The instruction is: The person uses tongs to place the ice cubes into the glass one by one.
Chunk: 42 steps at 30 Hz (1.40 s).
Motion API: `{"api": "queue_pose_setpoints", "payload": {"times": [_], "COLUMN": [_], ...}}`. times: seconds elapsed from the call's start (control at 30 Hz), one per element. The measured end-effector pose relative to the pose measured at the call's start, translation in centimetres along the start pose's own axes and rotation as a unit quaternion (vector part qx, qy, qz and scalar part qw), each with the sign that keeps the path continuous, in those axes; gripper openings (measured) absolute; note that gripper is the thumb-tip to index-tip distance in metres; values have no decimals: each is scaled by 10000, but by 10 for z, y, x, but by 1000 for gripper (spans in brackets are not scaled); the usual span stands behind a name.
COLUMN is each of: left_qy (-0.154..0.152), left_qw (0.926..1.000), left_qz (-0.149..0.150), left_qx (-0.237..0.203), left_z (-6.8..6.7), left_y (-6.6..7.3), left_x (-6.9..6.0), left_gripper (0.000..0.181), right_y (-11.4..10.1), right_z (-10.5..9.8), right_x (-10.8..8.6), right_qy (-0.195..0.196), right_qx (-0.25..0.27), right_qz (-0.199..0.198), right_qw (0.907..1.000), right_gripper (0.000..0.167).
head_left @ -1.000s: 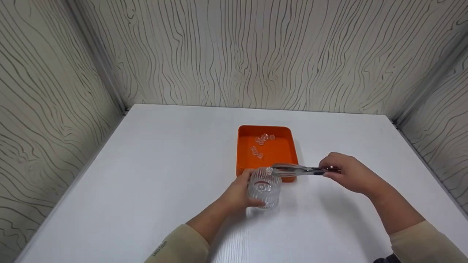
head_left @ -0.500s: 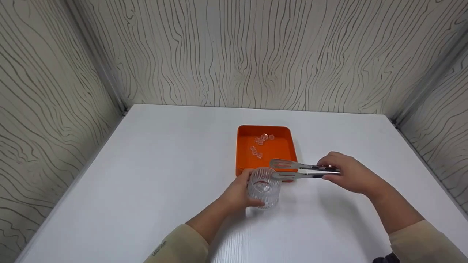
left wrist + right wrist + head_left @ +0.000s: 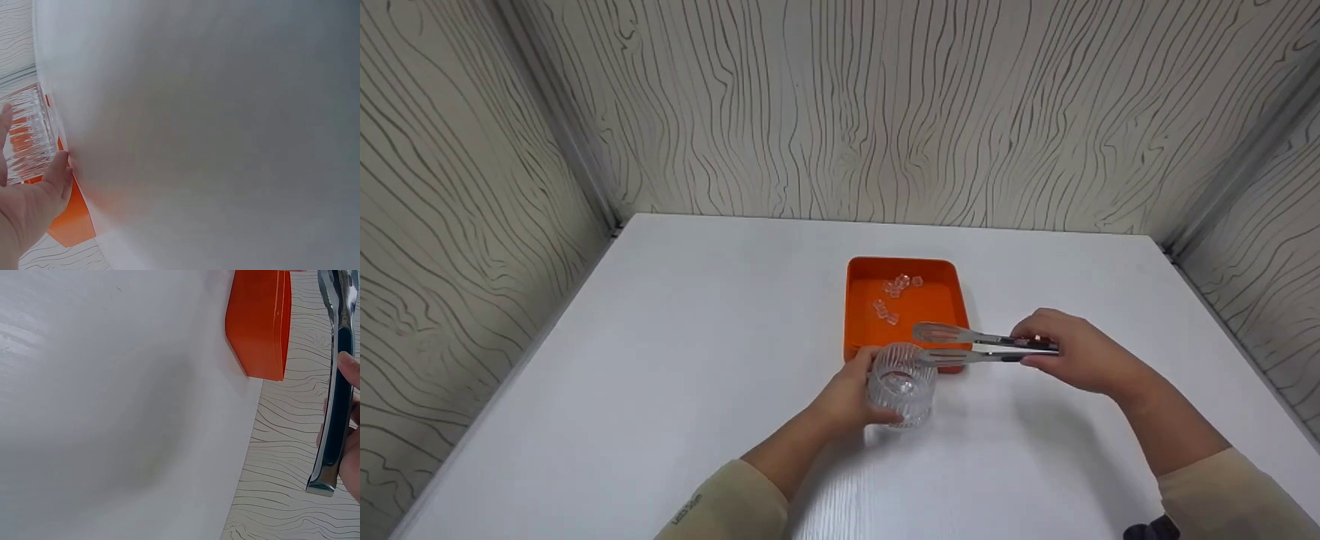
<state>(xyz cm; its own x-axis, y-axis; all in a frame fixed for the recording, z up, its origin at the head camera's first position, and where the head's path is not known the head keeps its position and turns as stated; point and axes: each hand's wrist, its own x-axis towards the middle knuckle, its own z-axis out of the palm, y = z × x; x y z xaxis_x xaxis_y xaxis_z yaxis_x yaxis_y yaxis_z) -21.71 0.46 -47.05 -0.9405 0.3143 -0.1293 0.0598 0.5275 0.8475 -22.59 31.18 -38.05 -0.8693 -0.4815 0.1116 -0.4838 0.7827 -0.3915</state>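
My left hand [image 3: 847, 397] grips a ribbed clear glass [image 3: 906, 397] from its left side, with fingers behind and the thumb in front. In the left wrist view the glass [image 3: 28, 135] shows between thumb and fingers. Something clear lies inside it, too blurred to count. My right hand [image 3: 1061, 349] holds metal tongs [image 3: 990, 348] by their dark handles [image 3: 339, 399]. The tongs' two ends stand apart with nothing visible between them; the lower one is at the rim of the glass.
Behind the glass stands an orange tray [image 3: 941, 300] on the white table [image 3: 720, 315]. Several small clear cubes [image 3: 901, 283] lie in it, toward the back and left. Wood-patterned panels [image 3: 840, 112] surround the table on the back and sides.
One second ago the tongs were closed on a clear cube at the glass rim. They have since spread apart, and that cube is gone from them. The left hand and glass have barely moved.
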Motion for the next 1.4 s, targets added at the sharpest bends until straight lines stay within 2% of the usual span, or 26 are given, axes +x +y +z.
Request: {"api": "queue_pose_setpoints", "payload": {"times": [0.47,0.67,0.93,1.2,1.4], "left_qy": [9,36,18,-4,-37], "left_qw": [9999,10000,10000,9999,9999], "left_qz": [152,86,-4,-121,131], "left_qx": [24,34,4,-60,-4], "left_z": [0,1,0,0,-1], "left_y": [-1,-1,-1,1,0], "left_x": [1,1,0,0,1], "left_gripper": [79,79,79,80,80], "right_y": [-4,-4,-10,-18,-23], "right_z": [-2,2,10,26,39], "right_x": [10,19,34,53,64], "right_qy": [178,126,38,-6,-98], "right_qx": [145,83,-25,-221,-464], "right_qz": [168,696,1442,1869,1955], "right_qw": [9996,9975,9895,9821,9796], "right_gripper": [21,21,22,22,26]}}
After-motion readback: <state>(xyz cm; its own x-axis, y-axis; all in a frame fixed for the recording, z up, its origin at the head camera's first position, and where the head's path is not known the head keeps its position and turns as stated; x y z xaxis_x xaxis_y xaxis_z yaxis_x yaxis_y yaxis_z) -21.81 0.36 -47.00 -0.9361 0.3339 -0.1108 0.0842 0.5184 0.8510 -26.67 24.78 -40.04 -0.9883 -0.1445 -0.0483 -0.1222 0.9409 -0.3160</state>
